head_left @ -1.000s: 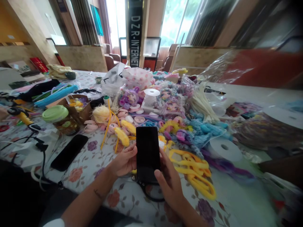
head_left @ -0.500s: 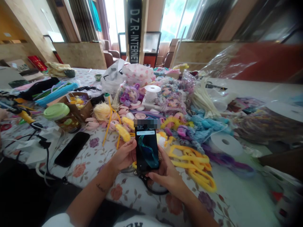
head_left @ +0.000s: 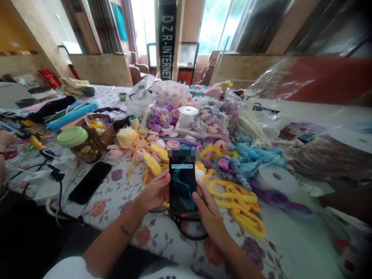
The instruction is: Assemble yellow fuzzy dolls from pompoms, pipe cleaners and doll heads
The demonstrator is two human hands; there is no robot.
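Note:
A smartphone with a lit dark screen is held upright between my two hands above the flowered tablecloth. My left hand grips its left edge, the thumb along the side. On the other side my right hand wraps the right edge, its thumb by the lower right of the screen. Under the phone lie scissors with black handles, their blades largely hidden. Yellow fuzzy strips are coiled to the right of my right hand, and small yellow plush pieces lie beyond my left hand.
A second phone, screen dark, lies at left beside a lidded cup and cables. Doll heads, yarn and bags heap up at the back. A white spool sits right. Another person's hand shows at far left.
My right thumb has moved from below the phone up to the lower right of its screen. The view has shifted slightly, and another person's hand shows more at the left edge.

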